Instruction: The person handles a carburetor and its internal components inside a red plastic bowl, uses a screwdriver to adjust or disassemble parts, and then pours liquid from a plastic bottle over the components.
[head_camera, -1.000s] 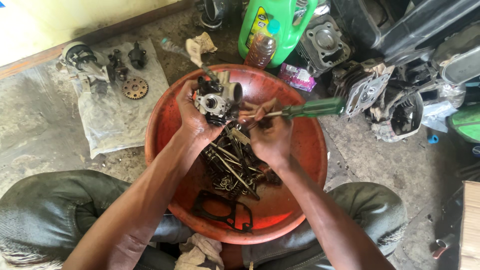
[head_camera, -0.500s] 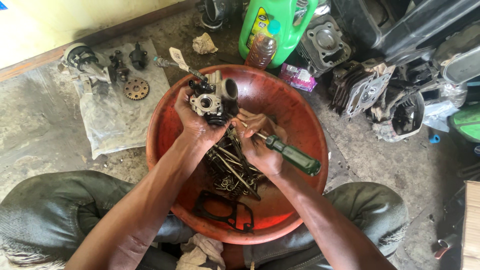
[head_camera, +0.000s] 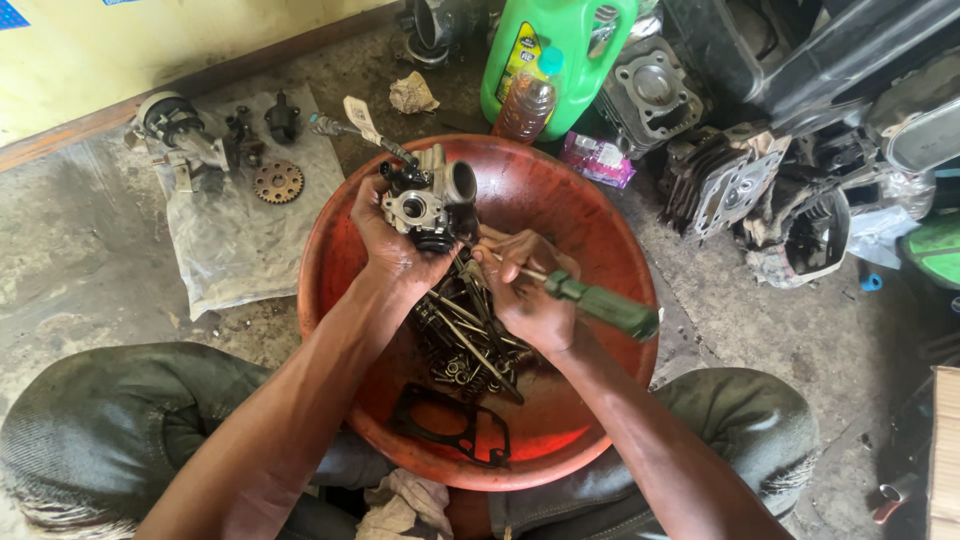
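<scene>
screwdriver (head_camera: 598, 303) tip hidden behind carburetor (head_camera: 432, 205), green jug (head_camera: 565, 45) cropped at top edge, cardboard box (head_camera: 944, 450) cut off at right

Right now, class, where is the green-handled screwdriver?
In the head view, the green-handled screwdriver is in the right hand, over the red basin, tip toward the carburettor.

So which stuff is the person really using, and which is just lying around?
In use:
- left hand holding the small metal engine part
- right hand holding the green-handled screwdriver
- red bowl underneath

Lying about:
- green jug
- small bottle
- toothed wheel
- black gasket
- crumpled rag
</scene>
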